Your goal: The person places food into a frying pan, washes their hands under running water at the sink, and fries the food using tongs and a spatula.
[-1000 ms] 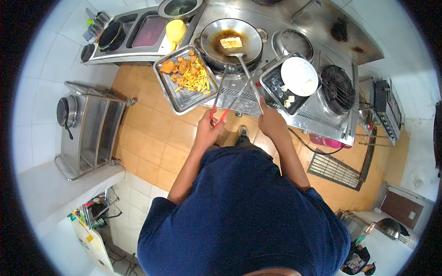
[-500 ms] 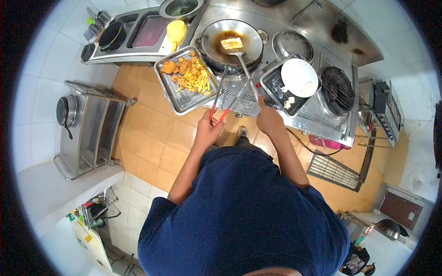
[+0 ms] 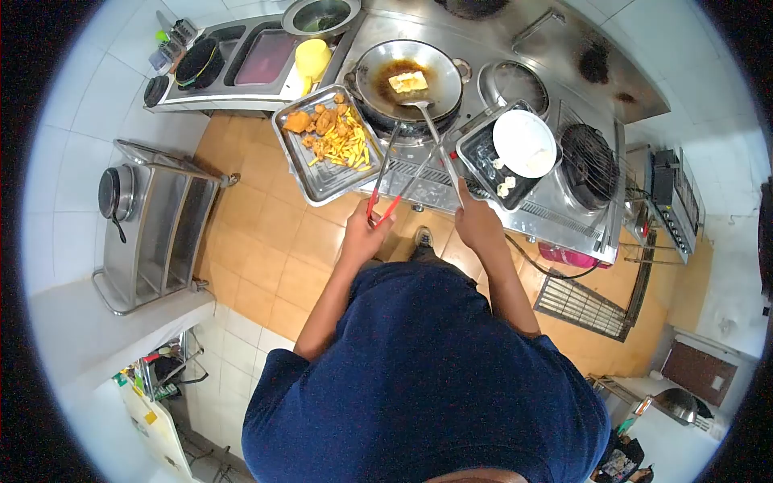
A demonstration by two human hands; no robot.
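My left hand (image 3: 365,233) is closed around the red handles of metal tongs (image 3: 378,181), whose arms are spread with nothing between them. My right hand (image 3: 479,217) grips a long-handled metal spatula (image 3: 435,133); its head rests near the front inner wall of the wok (image 3: 374,60). In the wok a pale yellow, roughly rectangular food piece (image 3: 408,82) lies in brown oil, a little beyond the spatula's head. Left of the tongs, a metal tray (image 3: 326,189) holds fries (image 3: 350,145) and fried brown pieces (image 3: 324,121).
Right of the wok, a dark tray (image 3: 511,200) carries a white bowl (image 3: 519,133) and pale morsels (image 3: 506,187). Behind it sits a round pan lid (image 3: 515,84). Further right is a burner with a grate (image 3: 592,165). A yellow scoop (image 3: 312,58) stands at the back left.
The spatula has drawn back toward me, off the pale food piece, which stays in the wok. My right hand has moved slightly nearer. The tongs have hardly moved.
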